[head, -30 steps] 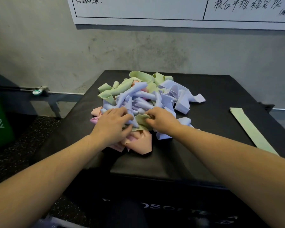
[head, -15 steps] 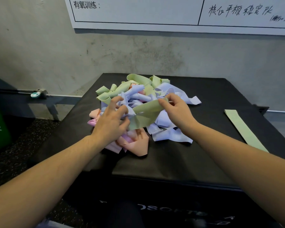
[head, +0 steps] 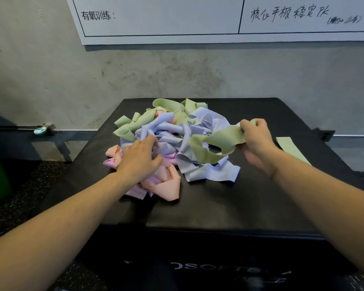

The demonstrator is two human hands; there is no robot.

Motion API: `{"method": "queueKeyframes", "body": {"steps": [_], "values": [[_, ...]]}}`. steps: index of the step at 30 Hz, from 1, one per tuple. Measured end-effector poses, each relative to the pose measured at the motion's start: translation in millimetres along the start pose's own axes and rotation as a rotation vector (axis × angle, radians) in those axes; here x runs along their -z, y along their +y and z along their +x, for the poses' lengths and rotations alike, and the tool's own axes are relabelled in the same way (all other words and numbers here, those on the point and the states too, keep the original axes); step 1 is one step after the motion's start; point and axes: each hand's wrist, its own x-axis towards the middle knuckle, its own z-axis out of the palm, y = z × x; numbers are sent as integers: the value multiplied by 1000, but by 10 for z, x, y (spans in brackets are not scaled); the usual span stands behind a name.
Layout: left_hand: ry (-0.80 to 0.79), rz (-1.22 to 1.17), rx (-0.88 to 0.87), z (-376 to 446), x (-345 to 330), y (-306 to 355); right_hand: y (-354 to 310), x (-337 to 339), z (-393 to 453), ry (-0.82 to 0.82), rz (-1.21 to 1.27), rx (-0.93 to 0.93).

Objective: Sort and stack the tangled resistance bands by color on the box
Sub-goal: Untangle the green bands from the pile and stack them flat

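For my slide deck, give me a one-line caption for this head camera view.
Right hand pulls a green band from the tangled pile while the left hand steadies it.

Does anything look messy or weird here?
Yes. The bands are one tangled heap of green, purple and pink on the box. Only one green band lies flat, at the right. The right hand pulls another green one loose.

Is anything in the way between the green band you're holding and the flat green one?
Nothing visible: only bare box top lies between the green band in the right hand and the flat green band.
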Motion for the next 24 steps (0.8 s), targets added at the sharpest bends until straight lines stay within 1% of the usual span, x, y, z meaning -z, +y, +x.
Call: {"method": "queueKeyframes", "body": {"steps": [3,5,7,8,9,10,13,15,18,24], "values": [[-80,56,-22,37,-43,74,-47,168,-33,-105,-68,-21],[-94,86,-58,66,-63,187,-69,249,-105,-172,-131,4],[-84,47,-97,82,-43,367,-124,316,-192,-233,-160,26],[-86,-16,-115,93,-27,469,-158,346,-231,-262,-170,32],[-111,-127,-122,100,3,589,-195,381,-267,-291,-192,43],[-154,-276,-116,96,37,720,-231,413,-303,-320,-213,58],[-358,-715,-34,33,174,1181,-356,491,-436,-375,-274,111],[-415,-879,-18,-19,257,1469,-449,539,-531,-383,-351,171],[-418,-960,-19,-119,337,1793,-593,617,-690,-422,-360,242],[-278,-930,4,-317,445,2136,-901,848,-1018,-465,-497,357]]}}
